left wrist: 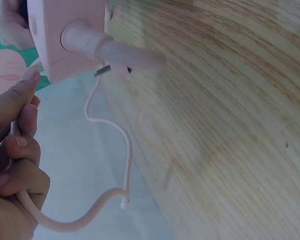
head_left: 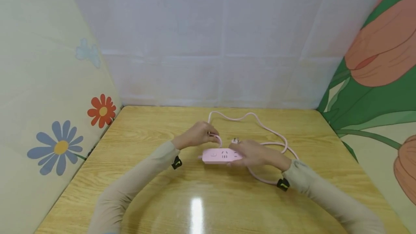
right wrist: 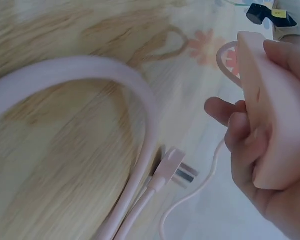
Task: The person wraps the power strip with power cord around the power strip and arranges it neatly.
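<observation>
A pink power strip point(head_left: 216, 155) lies crosswise in front of me, its sockets and switch facing up. My right hand point(head_left: 252, 151) grips its right end; the right wrist view shows the fingers point(right wrist: 240, 132) curled under it and the thumb on the opposite side. Just behind the strip, my left hand point(head_left: 199, 134) holds a stretch of the pink power cord point(left wrist: 67, 225) in curled fingers. A thick cord stub point(left wrist: 132, 55) leaves the strip's left end. The cord's plug point(right wrist: 168, 167), with metal prongs, rests on the table behind my right hand.
The rest of the cord point(head_left: 271, 130) loops over the wooden table point(head_left: 156, 201) behind and right of the strip. A pale cloth backdrop point(head_left: 208, 64) closes off the far edge. Flower-printed panels point(head_left: 61, 147) stand at both sides. Each wrist wears a small black camera point(head_left: 176, 162).
</observation>
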### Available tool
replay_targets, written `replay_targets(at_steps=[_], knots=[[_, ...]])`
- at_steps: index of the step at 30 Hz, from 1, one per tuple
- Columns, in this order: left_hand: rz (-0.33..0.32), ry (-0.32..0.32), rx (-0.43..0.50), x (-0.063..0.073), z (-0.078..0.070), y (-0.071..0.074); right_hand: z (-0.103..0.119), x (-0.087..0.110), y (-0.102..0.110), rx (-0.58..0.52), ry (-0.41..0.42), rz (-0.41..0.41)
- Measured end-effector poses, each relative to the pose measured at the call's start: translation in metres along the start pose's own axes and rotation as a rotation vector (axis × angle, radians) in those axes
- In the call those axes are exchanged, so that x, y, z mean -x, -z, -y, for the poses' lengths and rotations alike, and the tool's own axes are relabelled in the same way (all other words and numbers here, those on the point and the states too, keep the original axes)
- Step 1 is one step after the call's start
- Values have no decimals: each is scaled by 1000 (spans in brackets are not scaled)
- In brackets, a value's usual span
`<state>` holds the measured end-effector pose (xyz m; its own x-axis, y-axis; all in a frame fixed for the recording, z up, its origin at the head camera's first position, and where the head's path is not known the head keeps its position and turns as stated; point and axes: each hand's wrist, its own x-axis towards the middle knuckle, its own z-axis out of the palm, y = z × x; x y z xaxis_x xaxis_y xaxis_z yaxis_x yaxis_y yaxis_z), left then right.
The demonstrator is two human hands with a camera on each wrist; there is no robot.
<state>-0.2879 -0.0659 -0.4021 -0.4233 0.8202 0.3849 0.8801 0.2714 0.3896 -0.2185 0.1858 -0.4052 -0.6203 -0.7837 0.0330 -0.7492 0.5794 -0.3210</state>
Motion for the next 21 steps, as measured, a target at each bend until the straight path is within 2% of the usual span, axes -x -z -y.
replay_targets(at_steps=[5,11,15,21], knots=[[-56,14,22,2,0,2,-2,0,2,60,-38,-45],[-93,65,53,4,-5,0,-4,-1,0,78,-78,-55],[-125,101,20,2,-12,-2,-6,-2,-2,97,-129,-85],[-206,68,-54,1,-22,-11,-13,-4,-1,126,-220,-133]])
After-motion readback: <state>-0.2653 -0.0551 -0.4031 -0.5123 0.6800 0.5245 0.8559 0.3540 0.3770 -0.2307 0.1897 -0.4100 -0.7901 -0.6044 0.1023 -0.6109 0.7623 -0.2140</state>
